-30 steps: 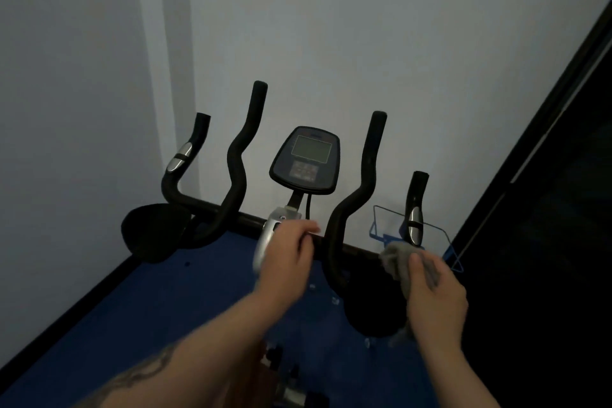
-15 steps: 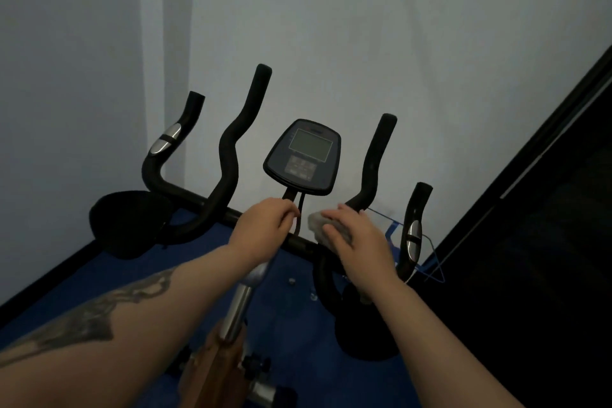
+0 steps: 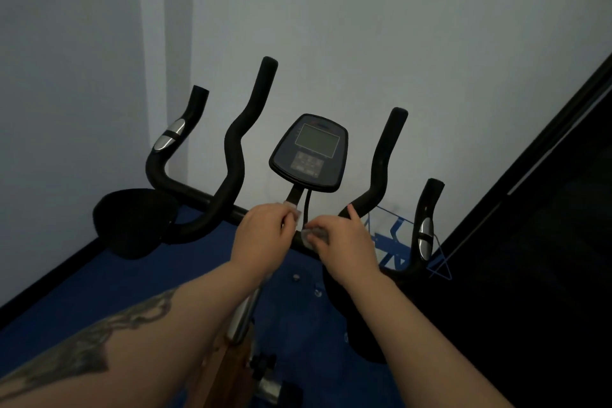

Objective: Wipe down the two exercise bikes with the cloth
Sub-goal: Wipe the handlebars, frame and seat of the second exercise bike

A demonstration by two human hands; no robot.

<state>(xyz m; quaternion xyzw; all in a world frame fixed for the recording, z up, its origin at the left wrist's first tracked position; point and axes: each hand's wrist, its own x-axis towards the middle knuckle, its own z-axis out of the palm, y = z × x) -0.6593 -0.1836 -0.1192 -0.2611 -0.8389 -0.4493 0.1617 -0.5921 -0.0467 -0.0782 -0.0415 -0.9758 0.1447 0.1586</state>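
The right hand (image 3: 344,238) gripped the cloth (image 3: 311,237) against the crossbar just below the console (image 3: 309,152); the left hand (image 3: 261,235) apparently clenched the console stem. Most wiping seemed left, no second bike visible

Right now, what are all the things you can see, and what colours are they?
Bike: one in view, black handlebars with silver patches, in the middle by the wall.
Screen: one, dark grey, on a stalk between the handlebars.
Cloth: one, grey, on the crossbar under the right hand.
Rack: one, blue wire, low at the right.
Floor: blue.
Wall: pale grey, behind.
Hands: two; left grips the silver stem below the screen, right holds the cloth.
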